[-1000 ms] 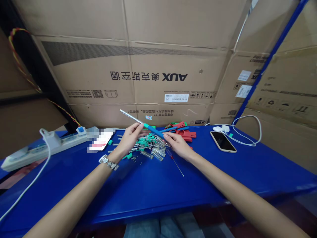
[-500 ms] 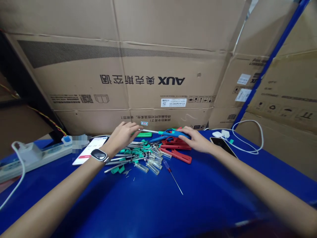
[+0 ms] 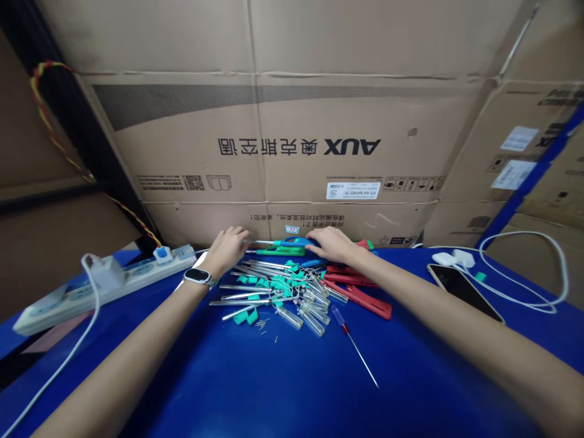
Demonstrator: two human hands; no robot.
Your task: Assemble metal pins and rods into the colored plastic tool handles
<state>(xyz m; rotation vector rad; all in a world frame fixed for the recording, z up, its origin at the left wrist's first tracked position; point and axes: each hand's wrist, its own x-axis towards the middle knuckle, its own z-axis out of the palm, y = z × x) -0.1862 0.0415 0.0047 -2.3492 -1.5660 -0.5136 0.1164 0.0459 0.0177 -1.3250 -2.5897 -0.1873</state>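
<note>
1. Blue plastic at one end and thin bare metal at the other: the long blue-handled tool (image 3: pixel 292 242) lies level just above the centre of the frame. It sits at the back edge of the glossy blue table (image 3: pixel 274 377), close under the big brown cardboard box (image 3: pixel 292 146), on top of a green-handled tool (image 3: pixel 283 250) of the same kind.
2. Our left hand (image 3: pixel 230 243) curls over the tip of the shaft; we cannot tell whether the fingers pinch it or only rest there. Our right hand (image 3: pixel 331 243) lies flat and unclenched, palm down, on the end of the handle.
3. To lay it well, we judge, both ends should settle together, parallel to the box. That way it neither rolls forward into the heap of green-capped metal rods and clear plastic handles (image 3: pixel 278 292) just below our hands, nor nudges the flat red plastic handles (image 3: pixel 360 292) under our right wrist.
4. We would lift the fingers straight up, without dragging the shaft.
5. A second ago the tool slanted in the air, tip high toward the upper left, pinched by both hands over the heap. Half a second ago it was nearly level, with our right hand wrapped round the handle above the red handles. Now it is down and further back.
6. The heap, the thin red-handled screwdriver (image 3: pixel 341 319) and the dark smartphone (image 3: pixel 465 293) at the right have kept their places on the table; only the view has shifted.
</note>
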